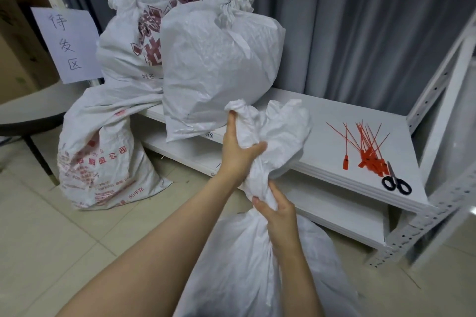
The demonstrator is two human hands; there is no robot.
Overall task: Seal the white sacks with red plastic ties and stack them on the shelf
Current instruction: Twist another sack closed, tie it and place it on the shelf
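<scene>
Both of my hands are closed around the gathered neck of a plain white woven plastic sack (231,265), which stands on the pale tiled floor at the lower centre of the frame. My left hand (238,156) squeezes the crumpled mouth higher up. My right hand (279,213) clenches the neck just below it, above the bulging body. To do this step well, I judge the neck should be wrung into a tight, narrow rope and pinned with one hand while the other fetches a tie. The tie should be cinched under the ruffle so it cannot slip off. A loose bundle of thin red plastic ties (365,154) lies at the right of the frame on the flat white metal shelf (322,116), apart from my hands, with black-handled scissors (396,184) just beside it. At the upper centre two tied sacks stand on the shelf: a plain white sealed sack (219,59) and, behind it to the left, a red-printed sealed sack (123,44), which shows 姓名. A handwritten paper sign (67,41) at the upper left reads 待发区. At the left, a red-printed floor sack (103,162) shows 公司 and 50千克; I cannot tell whether it is tied. Other print is too creased to read.
</scene>
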